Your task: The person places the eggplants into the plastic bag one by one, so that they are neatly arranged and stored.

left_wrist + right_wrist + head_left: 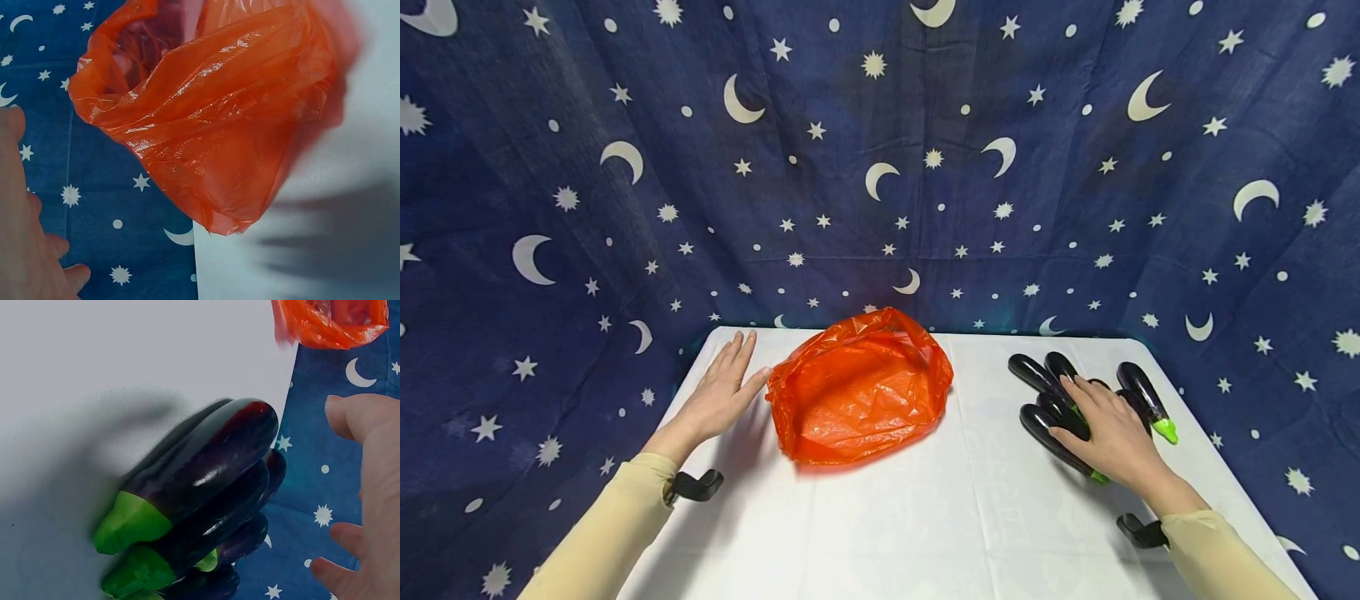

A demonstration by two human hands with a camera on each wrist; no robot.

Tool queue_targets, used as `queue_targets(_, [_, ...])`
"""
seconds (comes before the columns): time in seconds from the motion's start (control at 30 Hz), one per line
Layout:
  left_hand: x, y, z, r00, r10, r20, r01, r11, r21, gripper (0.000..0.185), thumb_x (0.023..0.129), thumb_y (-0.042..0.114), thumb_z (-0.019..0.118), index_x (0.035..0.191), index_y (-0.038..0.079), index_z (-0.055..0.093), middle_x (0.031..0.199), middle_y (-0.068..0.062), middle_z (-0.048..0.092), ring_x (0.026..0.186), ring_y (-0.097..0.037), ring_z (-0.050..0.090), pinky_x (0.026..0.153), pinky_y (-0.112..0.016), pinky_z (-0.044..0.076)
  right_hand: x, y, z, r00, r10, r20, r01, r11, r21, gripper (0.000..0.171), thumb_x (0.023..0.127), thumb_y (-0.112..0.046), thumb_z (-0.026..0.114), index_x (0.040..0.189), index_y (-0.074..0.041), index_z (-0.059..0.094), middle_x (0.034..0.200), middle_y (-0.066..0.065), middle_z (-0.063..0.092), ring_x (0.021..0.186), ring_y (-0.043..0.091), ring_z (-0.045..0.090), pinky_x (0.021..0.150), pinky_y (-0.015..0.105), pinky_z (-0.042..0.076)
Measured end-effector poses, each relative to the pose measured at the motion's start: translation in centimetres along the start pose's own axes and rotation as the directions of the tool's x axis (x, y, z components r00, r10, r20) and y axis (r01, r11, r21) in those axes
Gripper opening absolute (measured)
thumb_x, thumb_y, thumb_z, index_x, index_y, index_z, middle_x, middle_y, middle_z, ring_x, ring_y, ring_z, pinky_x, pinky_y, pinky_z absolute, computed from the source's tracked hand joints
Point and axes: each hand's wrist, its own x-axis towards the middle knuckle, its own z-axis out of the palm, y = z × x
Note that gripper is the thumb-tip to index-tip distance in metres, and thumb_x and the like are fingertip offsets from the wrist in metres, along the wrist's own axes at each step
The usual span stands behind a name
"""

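A red plastic bag (865,400) stands on the white table with its wide mouth spread open; its crinkled side (231,112) fills much of the left wrist view. Just left of the bag, my left hand (721,398) is held with straight fingers, its thumb close to the rim; I cannot tell if they touch. Several glossy dark eggplants (1047,433) with green caps lie bunched on the right. Over them is my right hand (1108,432), fingers extended and partly covering some. In the right wrist view its thumb (356,415) is apart from the nearest eggplant (212,456).
The white tabletop (910,517) spans the front and the stretch between bag and eggplants. A dark blue curtain (842,200) with moons and stars hangs behind and along both sides. One eggplant (1142,390) lies toward the table's right edge.
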Motion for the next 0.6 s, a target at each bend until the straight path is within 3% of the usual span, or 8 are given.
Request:
queue_targets(0.43, [0.8, 1.0, -0.3, 0.996, 0.049, 0.068, -0.039, 0.990, -0.138, 0.097, 0.098, 0.056, 0.059, 0.166, 0.022, 0.000, 0.171, -0.012, 0.007, 0.154, -0.038, 0.011, 0.117, -0.064, 0.017, -1.0, -0.4, 0.6, 0.999, 0.004, 0.043, -0.003, 0.999, -0.032, 0.097, 0.081, -0.042, 0.085, 0.160, -0.015, 0.036, 0.147, 0.025, 0.047, 0.133, 0.050, 0.039, 0.099, 0.073, 0.032])
queue_targets(0.6, [1.3, 1.6, -0.3, 0.994, 0.076, 0.082, -0.061, 0.983, -0.174, 0.097, 0.097, 0.052, 0.065, 0.167, 0.023, 0.005, 0.169, -0.014, 0.016, 0.149, -0.041, 0.027, 0.113, -0.062, 0.030, -1.5, -0.7, 0.8, 0.998, -0.007, 0.058, 0.009, 0.999, -0.040, 0.095, 0.080, -0.037, 0.086, 0.159, -0.014, 0.039, 0.140, 0.025, 0.051, 0.127, 0.048, 0.045, 0.096, 0.069, 0.039])
